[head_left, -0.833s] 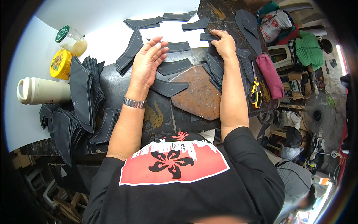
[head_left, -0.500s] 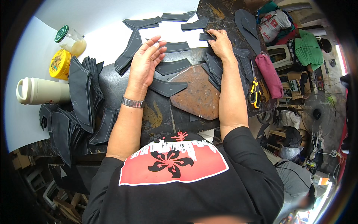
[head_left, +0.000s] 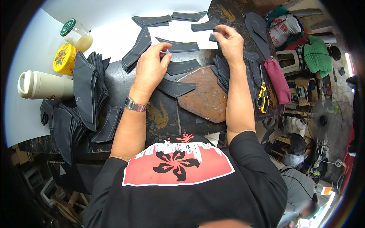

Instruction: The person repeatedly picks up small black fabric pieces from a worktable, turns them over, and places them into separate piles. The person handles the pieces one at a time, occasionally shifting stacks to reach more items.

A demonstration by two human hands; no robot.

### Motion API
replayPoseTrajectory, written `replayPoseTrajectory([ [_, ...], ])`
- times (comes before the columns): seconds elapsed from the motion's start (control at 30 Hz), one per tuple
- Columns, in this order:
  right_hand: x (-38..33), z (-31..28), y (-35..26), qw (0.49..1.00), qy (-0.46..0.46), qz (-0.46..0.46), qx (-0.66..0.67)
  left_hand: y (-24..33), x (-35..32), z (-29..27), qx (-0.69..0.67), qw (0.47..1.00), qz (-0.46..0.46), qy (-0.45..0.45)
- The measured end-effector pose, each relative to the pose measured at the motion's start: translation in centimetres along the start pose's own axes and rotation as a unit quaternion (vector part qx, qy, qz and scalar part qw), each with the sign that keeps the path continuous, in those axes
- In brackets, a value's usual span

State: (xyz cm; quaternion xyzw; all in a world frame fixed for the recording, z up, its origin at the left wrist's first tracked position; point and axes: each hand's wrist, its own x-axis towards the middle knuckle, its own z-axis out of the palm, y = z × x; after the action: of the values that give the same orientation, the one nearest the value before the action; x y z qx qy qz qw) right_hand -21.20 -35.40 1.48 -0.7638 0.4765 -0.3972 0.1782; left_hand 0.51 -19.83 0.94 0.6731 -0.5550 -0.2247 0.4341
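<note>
Dark grey cut pieces of stiff fabric or leather lie all over the desk (head_left: 114,81), a dark top partly covered by a white sheet (head_left: 114,36) in the upper left of the frame. At far left lies one cream flask (head_left: 43,85) on its side. Above it sit two containers: a yellow tub (head_left: 64,59) and a glass jar with a green lid (head_left: 76,33). To their right, at left centre, stands a thick pile of grey pieces (head_left: 85,91), too many to count.

The left hand (head_left: 152,68), with a metal watch (head_left: 135,105) at the wrist, rests at upper centre. Its fingers are curled narrow, the tips pinching the left end of one long curved grey strip (head_left: 180,46) that lies flat across the edge of the white sheet. Above it, about six more single strips are laid out on the sheet. Below it lie two more pieces, beside one brown shield-shaped board (head_left: 203,95).

The right hand (head_left: 230,41), at upper centre right, is also curled narrow, fingertips pressing on a short grey piece (head_left: 213,37) just beside a small fan of stacked pieces (head_left: 222,70).

Further right lie one pair of yellow-handled scissors (head_left: 262,100) and one maroon pouch (head_left: 277,79).
</note>
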Motion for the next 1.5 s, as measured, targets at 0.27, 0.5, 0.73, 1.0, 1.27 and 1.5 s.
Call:
replayPoseTrajectory([
  [0.27, -2.3, 2.6, -2.4, 0.968, -0.215, -0.08, -0.102, -0.3, -0.5, 0.3, 0.147, 0.986, 0.073, -0.005],
  [0.5, -2.3, 2.6, -2.7, 0.97, -0.227, -0.066, -0.057, -0.2, -0.5, 0.4, 0.165, 0.982, 0.087, -0.008],
  [0.73, -2.2, 2.7, -2.4, 0.967, -0.237, -0.078, -0.047, -0.2, -0.7, 0.7, 0.192, 0.977, 0.095, -0.021],
  [1.0, -2.3, 2.8, -2.3, 0.968, -0.232, -0.077, -0.054, -0.1, -0.9, 0.8, 0.204, 0.974, 0.092, -0.032],
  [1.27, -1.9, 2.4, -2.7, 0.987, -0.125, -0.026, 0.101, -0.1, -0.9, 0.8, 0.21, 0.973, 0.086, -0.038],
  [1.5, 2.1, -3.5, -1.4, 0.677, -0.114, 0.124, 0.716, -0.2, -0.7, 0.6, 0.204, 0.974, 0.089, -0.034],
])
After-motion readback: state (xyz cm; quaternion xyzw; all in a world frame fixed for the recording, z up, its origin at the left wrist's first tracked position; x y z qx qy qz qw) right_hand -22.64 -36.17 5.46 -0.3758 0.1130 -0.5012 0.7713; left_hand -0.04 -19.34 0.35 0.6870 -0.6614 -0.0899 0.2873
